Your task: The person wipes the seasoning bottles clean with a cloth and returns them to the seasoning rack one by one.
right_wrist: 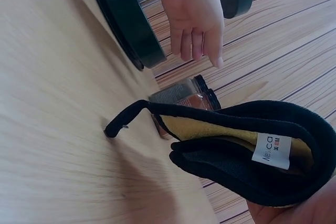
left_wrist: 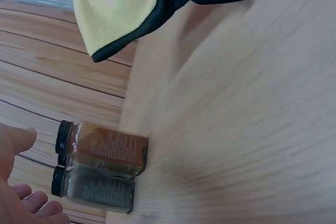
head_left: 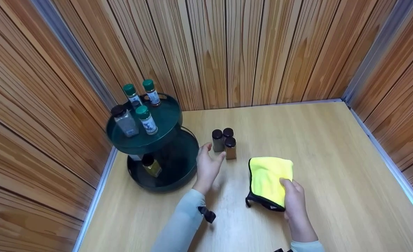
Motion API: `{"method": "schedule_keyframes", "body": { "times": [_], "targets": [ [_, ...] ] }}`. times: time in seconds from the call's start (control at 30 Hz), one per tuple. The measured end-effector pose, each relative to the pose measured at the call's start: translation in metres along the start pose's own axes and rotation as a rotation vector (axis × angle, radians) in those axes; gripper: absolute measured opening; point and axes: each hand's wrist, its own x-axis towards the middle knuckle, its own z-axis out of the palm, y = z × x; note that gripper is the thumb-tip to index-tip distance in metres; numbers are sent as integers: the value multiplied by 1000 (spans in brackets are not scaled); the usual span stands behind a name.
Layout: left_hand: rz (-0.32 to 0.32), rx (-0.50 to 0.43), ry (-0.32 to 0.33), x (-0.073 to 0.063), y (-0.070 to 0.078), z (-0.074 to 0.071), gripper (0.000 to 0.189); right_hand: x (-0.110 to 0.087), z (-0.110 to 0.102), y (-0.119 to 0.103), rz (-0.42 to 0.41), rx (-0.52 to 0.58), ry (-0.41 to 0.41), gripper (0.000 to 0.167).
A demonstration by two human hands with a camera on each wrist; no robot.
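My right hand (head_left: pixel 294 199) grips a folded yellow cloth (head_left: pixel 270 176) with black edging, thumb on top, and holds it above the table. A black loop hangs from the cloth's corner, and the right wrist view shows a white tag (right_wrist: pixel 272 150) at its folded edge. My left hand (head_left: pixel 208 166) reaches beside a cluster of spice jars with dark lids, fingers spread and nothing held. In that cluster are a jar of brown spice (left_wrist: pixel 108 148), a jar of greyish spice (left_wrist: pixel 97 188) and a third jar (head_left: pixel 228 133) partly hidden behind them.
At left stands a dark green two-tier round rack (head_left: pixel 171 168). Its upper tier bears several green-lidded shakers (head_left: pixel 148 122) and a dark-lidded jar (head_left: pixel 126 122); a yellowish jar (head_left: pixel 152 167) sits below. Wood-panelled walls (head_left: pixel 241 52) enclose the table (head_left: pixel 332 147) at the back and sides.
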Motion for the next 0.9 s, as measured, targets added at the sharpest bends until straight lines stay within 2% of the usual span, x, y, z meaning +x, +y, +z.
{"method": "schedule_keyframes", "body": {
  "times": [0.33,0.5,0.63,0.77,0.9],
  "targets": [
    [-69,-12,-81,4,10,19,67,1,1,-1,-4,-1,34,29],
    [-73,20,-72,6,10,28,67,1,1,-2,-8,-6,24,29],
    [-79,3,-67,5,10,34,69,1,0,-4,-13,-7,31,28],
    [-114,-26,-72,4,10,39,77,1,2,-3,-9,-6,29,28],
    [-95,-39,-50,4,7,41,87,0,4,-4,-9,3,25,27]
  ]
}}
